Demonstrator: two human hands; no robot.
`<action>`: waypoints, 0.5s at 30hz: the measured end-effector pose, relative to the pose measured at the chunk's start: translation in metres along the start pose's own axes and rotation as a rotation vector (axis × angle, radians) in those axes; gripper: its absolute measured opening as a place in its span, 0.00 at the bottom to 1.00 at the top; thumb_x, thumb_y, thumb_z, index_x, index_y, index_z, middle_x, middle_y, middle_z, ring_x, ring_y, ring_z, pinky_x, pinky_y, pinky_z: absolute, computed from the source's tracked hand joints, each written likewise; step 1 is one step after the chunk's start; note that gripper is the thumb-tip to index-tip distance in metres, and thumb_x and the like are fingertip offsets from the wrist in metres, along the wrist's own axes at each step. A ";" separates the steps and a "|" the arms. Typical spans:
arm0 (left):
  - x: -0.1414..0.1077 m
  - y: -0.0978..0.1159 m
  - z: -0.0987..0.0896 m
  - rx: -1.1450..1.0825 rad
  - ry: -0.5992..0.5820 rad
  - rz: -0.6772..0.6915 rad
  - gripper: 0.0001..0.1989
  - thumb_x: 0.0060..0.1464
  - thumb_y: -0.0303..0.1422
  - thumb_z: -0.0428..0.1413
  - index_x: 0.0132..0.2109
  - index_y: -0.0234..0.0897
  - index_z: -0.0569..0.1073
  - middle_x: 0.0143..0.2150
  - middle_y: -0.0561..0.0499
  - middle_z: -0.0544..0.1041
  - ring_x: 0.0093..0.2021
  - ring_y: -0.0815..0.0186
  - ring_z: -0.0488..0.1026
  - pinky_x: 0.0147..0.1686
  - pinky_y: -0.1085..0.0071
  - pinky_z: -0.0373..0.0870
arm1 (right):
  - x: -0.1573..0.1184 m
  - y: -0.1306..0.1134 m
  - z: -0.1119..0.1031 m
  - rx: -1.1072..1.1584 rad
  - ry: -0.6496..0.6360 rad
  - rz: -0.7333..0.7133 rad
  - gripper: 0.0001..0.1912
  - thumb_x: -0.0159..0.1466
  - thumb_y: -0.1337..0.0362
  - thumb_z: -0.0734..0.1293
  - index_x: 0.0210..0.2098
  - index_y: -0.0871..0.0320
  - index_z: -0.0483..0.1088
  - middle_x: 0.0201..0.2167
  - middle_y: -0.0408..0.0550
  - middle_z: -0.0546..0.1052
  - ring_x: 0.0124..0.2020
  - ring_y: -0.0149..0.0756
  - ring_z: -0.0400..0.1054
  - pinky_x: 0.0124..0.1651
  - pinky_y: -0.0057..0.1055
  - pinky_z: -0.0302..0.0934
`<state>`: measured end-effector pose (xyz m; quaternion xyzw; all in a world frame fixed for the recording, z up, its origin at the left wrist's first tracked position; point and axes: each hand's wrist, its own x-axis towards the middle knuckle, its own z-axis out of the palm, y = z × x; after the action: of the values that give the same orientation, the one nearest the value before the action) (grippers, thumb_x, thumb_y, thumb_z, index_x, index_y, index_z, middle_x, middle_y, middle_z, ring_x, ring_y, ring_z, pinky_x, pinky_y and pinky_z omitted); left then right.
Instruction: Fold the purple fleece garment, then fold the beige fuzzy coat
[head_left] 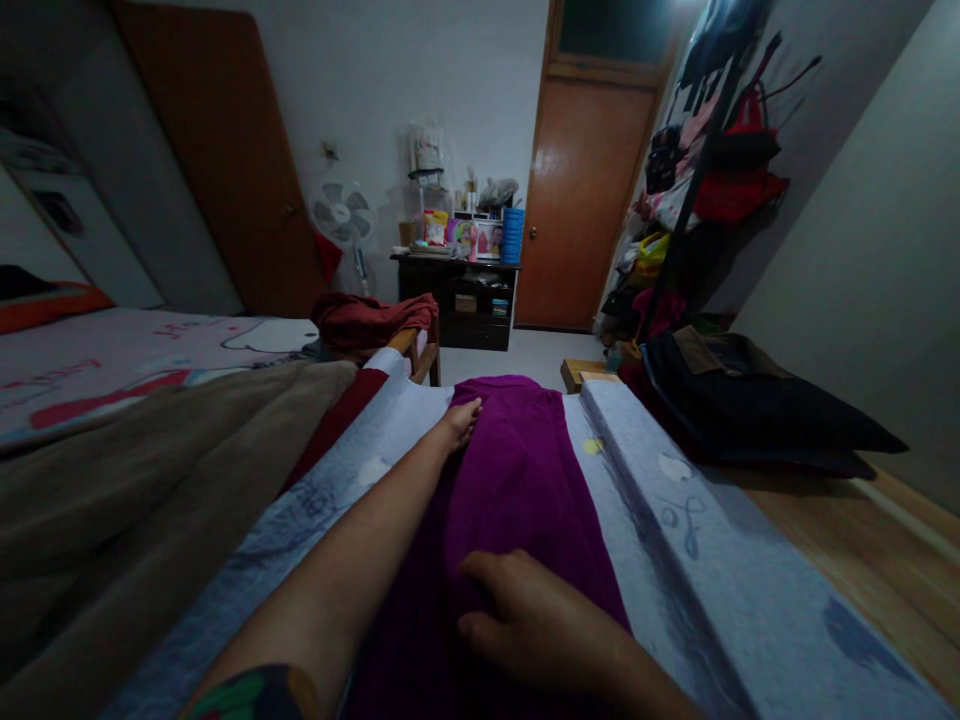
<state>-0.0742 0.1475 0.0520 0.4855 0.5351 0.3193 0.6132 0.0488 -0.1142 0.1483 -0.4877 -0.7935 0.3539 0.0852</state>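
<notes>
A purple garment [517, 470], perhaps trousers, lies lengthwise over the bed in front of me, its long left edge doubled over a darker layer. My left hand [463, 422] reaches out to its far left corner, fingers closed on the cloth there; the fingertips are partly hidden. Nearer to me, my right hand [521, 610] hovers over or rests on the garment's lower part. Its thumb and bent forefinger stand apart, with nothing between them; the other fingers are hidden beneath the hand.
Pale blue patterned bedding [660, 500] spreads under the garment. Dark folded clothes [757, 400] are stacked at right. A brown blanket [150, 500] lies left, with a reddish cloth [367, 320] beyond. Farther back stand a dark cabinet [420, 300], a fan [343, 212] and a wooden door [581, 200].
</notes>
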 end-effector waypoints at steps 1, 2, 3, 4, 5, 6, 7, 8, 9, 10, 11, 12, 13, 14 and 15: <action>0.001 0.004 0.000 -0.013 0.009 -0.008 0.20 0.64 0.45 0.42 0.39 0.36 0.70 0.24 0.53 0.72 0.22 0.71 0.71 0.26 0.76 0.70 | 0.002 0.001 0.007 -0.008 -0.026 -0.003 0.10 0.59 0.64 0.62 0.40 0.56 0.71 0.35 0.46 0.76 0.31 0.32 0.67 0.29 0.26 0.51; 0.002 0.007 0.001 -0.030 0.009 -0.022 0.19 0.62 0.46 0.45 0.38 0.36 0.71 0.24 0.53 0.73 0.23 0.69 0.72 0.26 0.75 0.71 | 0.003 0.002 0.014 -0.023 -0.049 -0.005 0.11 0.59 0.63 0.62 0.41 0.57 0.71 0.36 0.46 0.76 0.31 0.32 0.68 0.29 0.26 0.51; 0.003 0.011 0.002 -0.045 0.005 -0.040 0.19 0.61 0.46 0.47 0.37 0.35 0.71 0.24 0.52 0.74 0.24 0.68 0.73 0.26 0.73 0.72 | 0.004 0.004 0.020 -0.044 -0.064 -0.005 0.12 0.59 0.62 0.62 0.41 0.57 0.72 0.37 0.47 0.77 0.32 0.33 0.69 0.29 0.26 0.53; 0.006 0.014 0.002 -0.051 0.001 -0.056 0.18 0.59 0.46 0.50 0.37 0.35 0.72 0.24 0.51 0.74 0.25 0.66 0.73 0.27 0.71 0.73 | 0.004 0.007 0.025 -0.066 -0.074 -0.006 0.13 0.59 0.61 0.62 0.42 0.57 0.72 0.37 0.48 0.77 0.34 0.35 0.70 0.29 0.26 0.54; 0.009 0.016 0.003 -0.050 0.001 -0.072 0.17 0.58 0.46 0.52 0.37 0.35 0.73 0.25 0.50 0.75 0.26 0.65 0.74 0.27 0.70 0.73 | 0.005 0.009 0.029 -0.086 -0.085 -0.005 0.14 0.59 0.61 0.62 0.42 0.57 0.73 0.37 0.49 0.78 0.35 0.36 0.71 0.30 0.26 0.55; 0.012 0.018 0.003 -0.043 0.007 -0.085 0.16 0.57 0.45 0.54 0.36 0.34 0.73 0.26 0.49 0.76 0.27 0.63 0.75 0.28 0.68 0.74 | 0.006 0.012 0.032 -0.104 -0.100 -0.004 0.14 0.58 0.61 0.63 0.42 0.57 0.73 0.37 0.49 0.78 0.35 0.37 0.71 0.30 0.26 0.56; 0.016 0.020 0.003 -0.032 0.019 -0.096 0.15 0.57 0.43 0.56 0.37 0.33 0.74 0.28 0.49 0.77 0.28 0.63 0.75 0.29 0.67 0.74 | 0.006 0.014 0.035 -0.119 -0.121 -0.001 0.15 0.58 0.61 0.63 0.42 0.57 0.74 0.37 0.50 0.78 0.35 0.38 0.72 0.30 0.26 0.56; 0.020 0.021 0.003 -0.017 0.037 -0.101 0.14 0.57 0.41 0.56 0.38 0.32 0.74 0.30 0.48 0.77 0.30 0.63 0.75 0.30 0.66 0.74 | 0.008 0.015 0.037 -0.132 -0.149 0.003 0.15 0.57 0.61 0.63 0.42 0.57 0.75 0.36 0.50 0.79 0.35 0.38 0.72 0.29 0.26 0.57; 0.024 0.021 0.003 0.000 0.056 -0.102 0.13 0.58 0.40 0.56 0.40 0.32 0.74 0.34 0.47 0.77 0.32 0.63 0.75 0.32 0.66 0.74 | 0.009 0.017 0.038 -0.143 -0.181 0.005 0.15 0.57 0.61 0.64 0.41 0.57 0.75 0.35 0.50 0.79 0.34 0.39 0.72 0.29 0.27 0.57; 0.029 0.021 0.003 0.015 0.073 -0.097 0.13 0.59 0.39 0.56 0.43 0.31 0.73 0.38 0.46 0.77 0.35 0.63 0.75 0.35 0.65 0.75 | 0.011 0.018 0.038 -0.152 -0.208 0.004 0.15 0.57 0.61 0.64 0.41 0.57 0.75 0.35 0.50 0.79 0.34 0.39 0.72 0.29 0.27 0.58; 0.033 0.021 0.003 0.027 0.090 -0.086 0.14 0.60 0.38 0.55 0.47 0.32 0.72 0.43 0.46 0.76 0.39 0.63 0.75 0.38 0.63 0.75 | 0.012 0.019 0.039 -0.153 -0.231 0.004 0.15 0.57 0.61 0.64 0.42 0.57 0.76 0.34 0.50 0.79 0.33 0.39 0.73 0.29 0.27 0.58; 0.038 0.020 0.003 0.036 0.104 -0.070 0.15 0.61 0.38 0.55 0.50 0.33 0.71 0.47 0.46 0.74 0.42 0.63 0.74 0.41 0.61 0.74 | 0.014 0.020 0.039 -0.145 -0.254 0.000 0.15 0.57 0.60 0.65 0.42 0.57 0.76 0.34 0.50 0.79 0.33 0.39 0.73 0.29 0.27 0.59; 0.042 0.019 0.003 0.042 0.117 -0.049 0.16 0.61 0.38 0.55 0.52 0.34 0.70 0.50 0.46 0.73 0.45 0.62 0.73 0.43 0.60 0.74 | 0.015 0.022 0.039 -0.126 -0.272 -0.007 0.15 0.58 0.60 0.65 0.42 0.56 0.75 0.35 0.49 0.79 0.33 0.39 0.72 0.30 0.27 0.59; 0.045 0.018 0.002 0.045 0.130 -0.024 0.17 0.61 0.38 0.54 0.53 0.35 0.69 0.51 0.46 0.72 0.46 0.62 0.73 0.44 0.59 0.74 | 0.016 0.024 0.038 -0.093 -0.290 -0.020 0.15 0.58 0.59 0.65 0.42 0.55 0.75 0.35 0.48 0.79 0.33 0.38 0.72 0.31 0.26 0.59; 0.047 0.016 0.002 0.045 0.144 0.005 0.17 0.61 0.38 0.54 0.54 0.35 0.69 0.51 0.45 0.72 0.46 0.62 0.73 0.44 0.59 0.74 | 0.016 0.027 0.036 -0.049 -0.309 -0.036 0.14 0.58 0.57 0.66 0.42 0.54 0.75 0.35 0.46 0.79 0.33 0.36 0.72 0.32 0.25 0.59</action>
<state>-0.0600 0.1956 0.0507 0.4763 0.5837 0.3427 0.5612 0.0424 -0.1108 0.1009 -0.4153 -0.8141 0.4036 -0.0436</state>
